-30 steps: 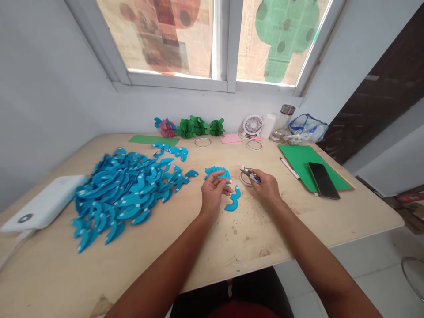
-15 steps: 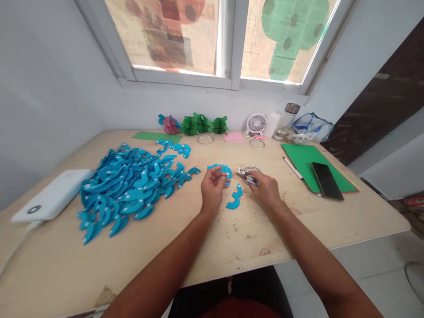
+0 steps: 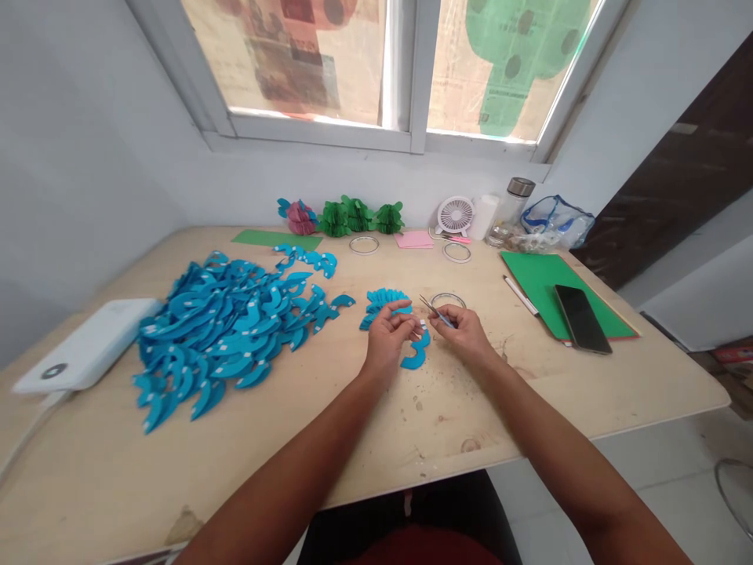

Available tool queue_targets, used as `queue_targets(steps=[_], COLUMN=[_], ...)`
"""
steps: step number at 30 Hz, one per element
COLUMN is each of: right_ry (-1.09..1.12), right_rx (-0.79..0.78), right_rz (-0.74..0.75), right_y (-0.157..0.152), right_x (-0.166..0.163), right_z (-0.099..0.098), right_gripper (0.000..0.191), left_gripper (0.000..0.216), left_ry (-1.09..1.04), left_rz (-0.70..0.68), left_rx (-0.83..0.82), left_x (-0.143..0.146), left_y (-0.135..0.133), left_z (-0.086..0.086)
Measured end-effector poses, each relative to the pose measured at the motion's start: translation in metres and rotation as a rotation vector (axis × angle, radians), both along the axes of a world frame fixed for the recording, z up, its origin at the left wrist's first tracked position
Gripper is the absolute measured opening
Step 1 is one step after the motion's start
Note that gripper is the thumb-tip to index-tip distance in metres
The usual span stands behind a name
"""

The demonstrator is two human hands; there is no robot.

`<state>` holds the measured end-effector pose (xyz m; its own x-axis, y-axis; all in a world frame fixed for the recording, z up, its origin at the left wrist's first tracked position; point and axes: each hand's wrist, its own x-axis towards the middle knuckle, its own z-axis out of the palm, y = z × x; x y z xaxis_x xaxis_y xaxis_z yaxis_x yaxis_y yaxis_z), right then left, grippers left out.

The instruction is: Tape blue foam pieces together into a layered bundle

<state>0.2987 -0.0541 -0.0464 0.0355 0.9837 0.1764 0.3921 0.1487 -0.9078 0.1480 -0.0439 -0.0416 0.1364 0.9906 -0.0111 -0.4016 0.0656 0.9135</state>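
My left hand (image 3: 388,333) is closed in a pinch on a stack of blue paper cut-outs (image 3: 381,301) near the middle of the wooden table (image 3: 353,439). My right hand (image 3: 464,331) is closed round small scissors (image 3: 434,311), whose blades point left toward the left hand. Between the two hands a loose blue curved piece (image 3: 415,357) lies on the table. A big heap of blue curved paper pieces (image 3: 229,329) covers the table's left part.
A white device (image 3: 82,345) lies at the far left. Green sheets (image 3: 558,294) with a black phone (image 3: 580,308) and a pen (image 3: 518,297) lie at right. Tape rings (image 3: 363,245), paper decorations (image 3: 347,220), a small fan (image 3: 455,216), a jar and a bag line the back.
Both hands have drawn closer together. The scissors' tips now sit nearer the left hand's fingers, and the blue stack shows more above the left hand.
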Motion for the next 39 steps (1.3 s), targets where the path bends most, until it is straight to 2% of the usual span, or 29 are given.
queue_targets(steps=[4,11,23,27,30,32,35,37,39], right_ry=[0.032,0.092,0.039,0.136,0.187,0.186,0.165,0.163,0.165], right_rx=[-0.02,-0.04,-0.076,-0.1,-0.11,-0.095,-0.063,-0.054,-0.049], right_rz=[0.036,0.036,0.083,0.094,0.054,0.024,-0.001,-0.007,-0.006], right_y=[-0.001,-0.002,-0.009,-0.01,-0.008,-0.006,-0.003,-0.002,-0.001], right_x=[-0.002,-0.004,-0.009,-0.008,-0.005,-0.003,0.0,0.001,0.002], right_z=[0.001,0.005,0.02,0.022,0.021,0.019,0.015,0.013,0.012], right_gripper=[0.022,0.019,0.014,0.018,0.02,0.022,0.023,0.022,0.021], left_gripper=[0.044,0.04,0.034,0.032,0.03,0.025,0.021,0.02,0.02], left_ry=[-0.032,0.038,0.113,0.211,0.439,0.741,1.217,1.412,1.518], left_rz=[-0.032,-0.026,-0.072,-0.012,0.028,0.004,-0.111,-0.191,-0.25], left_rx=[-0.034,0.032,0.1,0.119,0.184,0.303,0.502,0.566,0.577], left_x=[0.001,0.001,0.001,0.001,-0.004,-0.01,-0.016,-0.018,-0.019], left_y=[0.0,-0.001,-0.002,0.0,0.002,0.003,0.002,0.0,-0.002], left_z=[-0.001,0.0,-0.002,-0.003,-0.003,-0.002,0.002,0.004,0.006])
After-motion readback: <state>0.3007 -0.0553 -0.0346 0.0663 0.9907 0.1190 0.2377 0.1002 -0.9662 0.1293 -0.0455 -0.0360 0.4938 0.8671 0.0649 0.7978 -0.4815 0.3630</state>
